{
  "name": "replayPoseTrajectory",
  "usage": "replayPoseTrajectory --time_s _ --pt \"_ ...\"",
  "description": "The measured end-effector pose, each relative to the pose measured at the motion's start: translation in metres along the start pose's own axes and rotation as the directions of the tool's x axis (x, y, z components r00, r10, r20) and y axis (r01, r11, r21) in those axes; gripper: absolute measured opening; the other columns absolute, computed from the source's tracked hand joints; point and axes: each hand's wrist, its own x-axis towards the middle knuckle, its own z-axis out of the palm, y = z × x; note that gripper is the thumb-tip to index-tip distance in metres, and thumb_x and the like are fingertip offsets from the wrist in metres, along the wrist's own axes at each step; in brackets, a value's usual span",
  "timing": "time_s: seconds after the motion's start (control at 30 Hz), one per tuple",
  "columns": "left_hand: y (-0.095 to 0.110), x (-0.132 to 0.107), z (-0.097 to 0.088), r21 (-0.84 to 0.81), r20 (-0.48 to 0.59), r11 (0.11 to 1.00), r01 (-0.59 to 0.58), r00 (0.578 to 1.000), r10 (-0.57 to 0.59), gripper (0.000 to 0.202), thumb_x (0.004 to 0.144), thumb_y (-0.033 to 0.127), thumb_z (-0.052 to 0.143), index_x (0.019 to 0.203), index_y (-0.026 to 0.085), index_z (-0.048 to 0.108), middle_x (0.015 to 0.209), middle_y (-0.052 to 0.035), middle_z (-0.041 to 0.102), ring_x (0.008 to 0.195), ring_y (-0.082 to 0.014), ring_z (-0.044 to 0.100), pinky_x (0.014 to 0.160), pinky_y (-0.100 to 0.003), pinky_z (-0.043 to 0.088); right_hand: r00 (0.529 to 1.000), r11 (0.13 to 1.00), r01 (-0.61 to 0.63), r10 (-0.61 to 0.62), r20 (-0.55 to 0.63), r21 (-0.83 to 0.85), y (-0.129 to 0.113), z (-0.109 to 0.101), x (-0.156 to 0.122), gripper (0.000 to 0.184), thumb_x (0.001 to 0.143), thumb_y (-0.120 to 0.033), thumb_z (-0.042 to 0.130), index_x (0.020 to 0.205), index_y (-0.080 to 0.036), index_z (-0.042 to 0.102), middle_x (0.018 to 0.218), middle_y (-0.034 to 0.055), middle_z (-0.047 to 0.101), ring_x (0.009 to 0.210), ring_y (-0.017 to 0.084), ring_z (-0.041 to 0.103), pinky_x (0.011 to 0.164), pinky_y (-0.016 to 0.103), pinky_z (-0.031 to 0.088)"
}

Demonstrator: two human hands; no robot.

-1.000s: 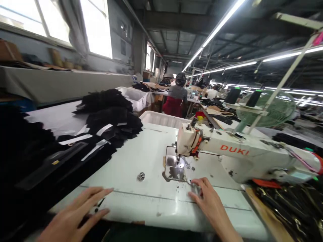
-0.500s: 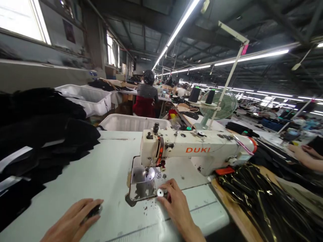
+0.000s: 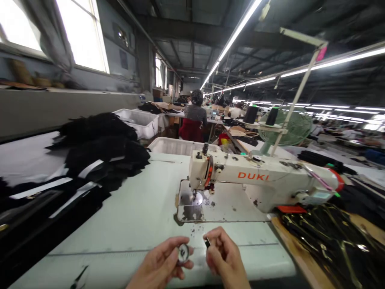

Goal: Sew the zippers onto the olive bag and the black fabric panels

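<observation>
My left hand [image 3: 162, 261] grips a round metal bobbin case [image 3: 183, 253] between thumb and fingers, its open face turned to the right. My right hand [image 3: 225, 257] pinches a small bobbin [image 3: 207, 242] that shows edge-on, dark between pale rims. The two hands are close together but apart, above the front of the pale green table [image 3: 144, 220]. Just beyond them stands a white sewing machine [image 3: 252, 176] with orange lettering, its lamp lit over the metal plate [image 3: 192, 212] by the needle.
Black fabric pieces [image 3: 102, 148] are heaped on the left. Dark thread snips [image 3: 80, 277] lie near the front edge. Black straps with gold-coloured metal [image 3: 331, 237] cover a board on the right. White bins [image 3: 180, 146] stand behind the table; a person [image 3: 194, 116] sits farther back.
My right hand has brought the bobbin away from the machine plate toward me. My left hand has moved right, turning the bobbin case into view. The camera has swung left.
</observation>
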Motion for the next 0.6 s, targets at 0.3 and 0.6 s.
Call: replayPoseTrajectory --time_s 0.3,0.6 --pt "-0.001 -0.022 0.003 0.278 0.081 0.956 -0.097 0.994 0.077 0.054 0.089 0.059 0.065 0.129 0.023 0.067 0.113 -0.0079 0.074 0.112 -0.031 0.065 0.104 -0.044 0.047 0.849 0.63 0.519 -0.459 0.262 -0.578 0.023 0.01 -0.018 0.021 0.094 -0.04 0.062 0.102 -0.022 0.068 0.062 -0.0035 0.054 0.05 0.011 0.05 0.051 0.019 0.045" --pt "-0.011 -0.03 -0.003 0.41 -0.014 0.889 -0.202 0.974 0.227 0.036 0.086 0.044 0.074 0.118 0.028 0.073 0.117 -0.0054 0.074 0.11 -0.0282 0.068 0.096 -0.031 0.055 0.93 0.647 0.357 -0.316 0.189 -0.674 0.036 0.023 -0.031 0.036 0.098 -0.052 0.047 0.119 -0.026 0.058 0.057 -0.0054 0.051 0.043 0.013 0.049 0.048 0.021 0.048"
